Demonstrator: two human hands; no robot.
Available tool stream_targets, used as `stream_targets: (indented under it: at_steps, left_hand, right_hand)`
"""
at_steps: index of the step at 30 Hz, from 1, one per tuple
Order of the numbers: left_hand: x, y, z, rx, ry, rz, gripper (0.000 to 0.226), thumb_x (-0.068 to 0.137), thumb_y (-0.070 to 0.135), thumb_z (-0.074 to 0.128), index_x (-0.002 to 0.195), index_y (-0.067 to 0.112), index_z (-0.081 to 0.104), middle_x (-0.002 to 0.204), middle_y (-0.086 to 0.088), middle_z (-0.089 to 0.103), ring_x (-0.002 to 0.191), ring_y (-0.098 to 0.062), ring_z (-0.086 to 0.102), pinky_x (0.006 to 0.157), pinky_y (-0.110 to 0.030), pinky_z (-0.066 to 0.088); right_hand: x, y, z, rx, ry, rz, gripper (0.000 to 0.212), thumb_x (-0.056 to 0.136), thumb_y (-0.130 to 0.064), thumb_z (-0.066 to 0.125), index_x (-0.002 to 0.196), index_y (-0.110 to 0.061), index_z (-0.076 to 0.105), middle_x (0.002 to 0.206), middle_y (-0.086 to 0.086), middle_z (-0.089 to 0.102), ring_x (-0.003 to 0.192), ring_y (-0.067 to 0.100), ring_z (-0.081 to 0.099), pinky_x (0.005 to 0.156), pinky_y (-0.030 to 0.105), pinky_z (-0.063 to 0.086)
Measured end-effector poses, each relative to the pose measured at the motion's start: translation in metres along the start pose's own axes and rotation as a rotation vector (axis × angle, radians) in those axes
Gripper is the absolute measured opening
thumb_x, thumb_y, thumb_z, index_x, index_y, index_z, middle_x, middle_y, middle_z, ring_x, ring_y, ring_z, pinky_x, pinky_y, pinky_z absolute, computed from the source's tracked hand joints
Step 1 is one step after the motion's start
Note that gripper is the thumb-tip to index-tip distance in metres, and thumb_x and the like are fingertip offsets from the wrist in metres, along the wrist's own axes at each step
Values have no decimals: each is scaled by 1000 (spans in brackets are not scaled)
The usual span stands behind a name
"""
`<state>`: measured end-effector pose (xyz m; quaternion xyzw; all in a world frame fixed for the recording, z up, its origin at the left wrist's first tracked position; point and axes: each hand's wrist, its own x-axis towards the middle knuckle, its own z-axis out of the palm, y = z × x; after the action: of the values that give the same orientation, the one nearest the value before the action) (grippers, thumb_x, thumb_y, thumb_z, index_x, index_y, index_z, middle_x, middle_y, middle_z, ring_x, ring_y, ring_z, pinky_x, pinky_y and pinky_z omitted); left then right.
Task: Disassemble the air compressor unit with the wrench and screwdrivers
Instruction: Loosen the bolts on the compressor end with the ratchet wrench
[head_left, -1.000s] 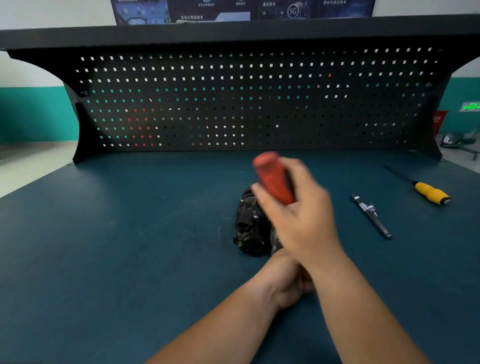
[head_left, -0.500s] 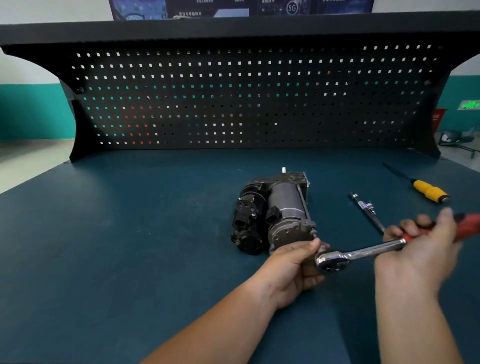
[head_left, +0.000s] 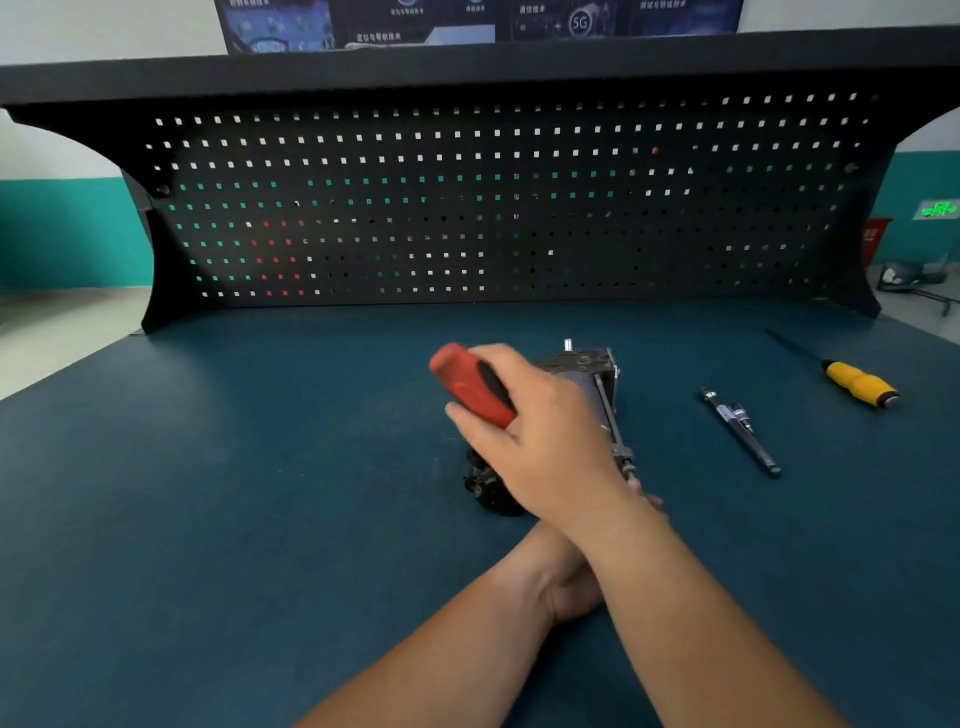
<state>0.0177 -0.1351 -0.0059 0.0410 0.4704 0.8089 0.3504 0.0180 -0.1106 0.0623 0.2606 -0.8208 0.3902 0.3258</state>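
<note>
Right hand (head_left: 540, 441) grips the red wrench handle (head_left: 467, 387) — above the compressor (head_left: 597, 371)

Compressor (head_left: 592, 371) sitting mid-bench (head_left: 249, 499) before the pegboard (head_left: 467, 218), right hand (head_left: 540, 441) lying over it holding the wrench (head_left: 470, 387) out to the left, left hand (head_left: 576, 597) tucking under the right forearm, bar (head_left: 740, 431) lying right of the compressor, screwdriver (head_left: 857, 384) lying farther right and back.

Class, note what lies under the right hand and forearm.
Under the right hand, gripping the red wrench handle, sits the air compressor. The forearm hides the wrench head and most of the left hand.
</note>
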Motion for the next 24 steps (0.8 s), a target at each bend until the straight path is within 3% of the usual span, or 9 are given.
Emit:
stream_targets:
  at_steps: [2,4,6,9,13,17,20,24]
  left_hand:
    - [-2,1,0,-20,-21,19,13,77,22,64,79,10,58,71,-3,61,65,-14,60,57,-23,52]
    - [2,-2,-3,9,-16,50,5,85,16,59,82,12,59,74,-2,62,70,-14,59,62,-26,52]
    - [6,-4,-4,59,37,58,22,92,6,49,77,14,64,71,-1,64,65,-12,62,62,-26,54]
    - [9,-6,-4,112,73,57,40,95,8,47,63,14,70,64,1,68,57,-9,65,60,-24,56]
    - [9,-5,-2,128,69,59,42,95,23,49,61,18,74,65,5,70,56,-5,66,53,-20,54]
    - [8,-5,-1,108,69,45,39,94,25,51,64,19,75,67,5,70,56,-4,65,50,-19,52]
    - [5,-5,0,114,86,30,32,94,26,51,72,17,72,68,5,70,56,-4,65,49,-19,52]
    - [3,-2,0,108,96,1,22,93,27,52,82,16,67,67,5,71,56,-4,65,52,-18,52]
  right_hand:
    - [-3,2,1,-6,-14,-31,28,86,-29,66,112,-24,59,79,-14,59,75,7,53,65,24,42]
    - [-6,2,-5,92,98,-51,25,83,-34,65,107,-30,59,74,-21,56,71,1,53,63,14,41]
    - [-7,4,-19,200,289,3,21,79,-41,63,99,-35,58,73,-26,57,66,-5,53,63,9,39]
    - [-10,12,-47,441,632,153,15,77,-39,65,91,-40,61,72,-19,57,60,3,48,61,23,41]
    - [-24,33,-79,816,1030,309,8,87,-18,53,91,-23,51,55,-13,49,42,3,37,44,17,31]
    - [-42,57,-89,1020,1292,616,11,92,-26,52,96,-21,43,53,-9,45,42,3,35,43,16,29]
    - [-48,62,-89,1050,1358,695,12,93,-29,51,92,-23,41,52,-10,46,43,3,36,45,16,29]
    - [-33,48,-88,966,1230,564,6,93,-23,51,94,-21,46,53,-12,46,42,3,36,43,16,29]
